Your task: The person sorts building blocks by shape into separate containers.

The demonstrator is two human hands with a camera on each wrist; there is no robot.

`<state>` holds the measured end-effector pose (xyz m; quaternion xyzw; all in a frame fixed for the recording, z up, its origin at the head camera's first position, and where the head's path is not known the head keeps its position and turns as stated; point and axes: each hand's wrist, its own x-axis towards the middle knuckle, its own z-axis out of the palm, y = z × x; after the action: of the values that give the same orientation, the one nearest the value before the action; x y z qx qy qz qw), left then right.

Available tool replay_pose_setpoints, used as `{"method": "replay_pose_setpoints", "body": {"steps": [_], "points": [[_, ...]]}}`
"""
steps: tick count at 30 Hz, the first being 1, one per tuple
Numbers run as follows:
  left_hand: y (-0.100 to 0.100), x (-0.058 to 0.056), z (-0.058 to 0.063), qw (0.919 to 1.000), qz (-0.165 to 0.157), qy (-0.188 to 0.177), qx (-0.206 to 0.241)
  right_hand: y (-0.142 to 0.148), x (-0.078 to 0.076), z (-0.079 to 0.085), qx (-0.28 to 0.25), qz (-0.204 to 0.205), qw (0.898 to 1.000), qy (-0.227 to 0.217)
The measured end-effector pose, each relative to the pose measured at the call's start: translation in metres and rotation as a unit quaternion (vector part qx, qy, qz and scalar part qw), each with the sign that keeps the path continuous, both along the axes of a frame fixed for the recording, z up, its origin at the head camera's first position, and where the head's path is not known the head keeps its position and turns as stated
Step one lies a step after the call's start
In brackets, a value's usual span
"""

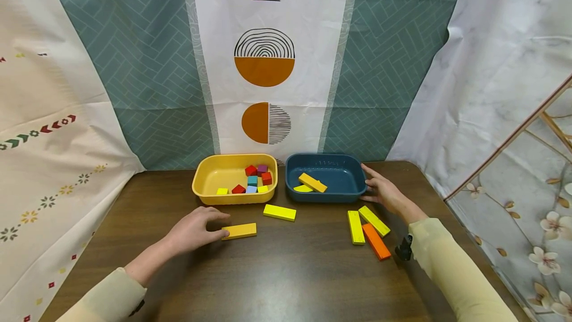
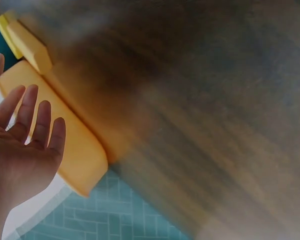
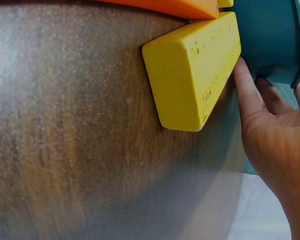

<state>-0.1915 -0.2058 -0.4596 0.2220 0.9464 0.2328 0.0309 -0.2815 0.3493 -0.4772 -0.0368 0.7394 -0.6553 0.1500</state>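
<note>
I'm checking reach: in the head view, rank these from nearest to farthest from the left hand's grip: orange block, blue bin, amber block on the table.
1. Amber block: just right of the left hand.
2. Blue bin: farther right and back.
3. Orange block: farthest right, in front of the bin.

Right hand [image 3: 280, 135]'s got its fingers on the teal bin [image 3: 267, 42] near the edge of the table [image 3: 80, 140], chunky yellow block [image 3: 190, 75] just beside, orange block [image 3: 175, 7] next to that.

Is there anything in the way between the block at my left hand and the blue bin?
Yes, a bright yellow block lies on the line between the golden block at your left hand and the blue bin.
</note>
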Motion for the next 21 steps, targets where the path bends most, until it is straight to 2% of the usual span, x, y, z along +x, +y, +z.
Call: {"method": "replay_pose_setpoints", "body": {"steps": [11, 21], "points": [[-0.003, -0.003, -0.016, 0.9995, -0.002, -0.015, -0.029, -0.001, 0.0, 0.001, -0.003, 0.0, 1.0, -0.001], [0.0, -0.002, -0.021, 0.999, -0.004, 0.006, -0.044, 0.0, 0.0, 0.001, -0.005, -0.003, 1.0, -0.002]]}}
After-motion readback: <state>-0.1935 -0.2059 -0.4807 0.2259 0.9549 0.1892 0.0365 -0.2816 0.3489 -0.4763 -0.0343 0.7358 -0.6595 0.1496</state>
